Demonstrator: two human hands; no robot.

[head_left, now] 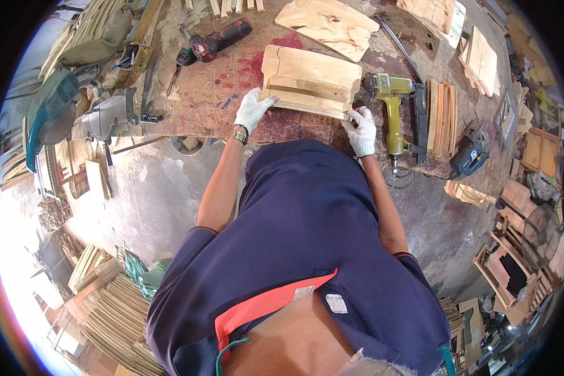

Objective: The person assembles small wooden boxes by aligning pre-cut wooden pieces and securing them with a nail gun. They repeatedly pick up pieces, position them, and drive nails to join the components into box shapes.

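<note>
A pale wooden board (313, 66) with shaped side edges lies on the worktable in front of me. A narrow wooden strip (312, 107) runs along its near edge; whether the two are joined I cannot tell. My left hand (254, 110), in a white glove, is closed on the left end of the strip, at the board's near left corner. At the near right corner my gloved right hand (361, 131) pinches the other end. Just right of the board lies an olive-green nail gun (392, 113), touched by neither hand.
The worktable (188, 113) also bears a red-and-black cordless drill (219, 41), another shaped board (329, 26), a stack of wooden strips (442, 119) and a dark power tool (470, 155). A teal circular-bladed saw (47, 113) stands at the left. Wood pieces (122, 316) are piled behind me.
</note>
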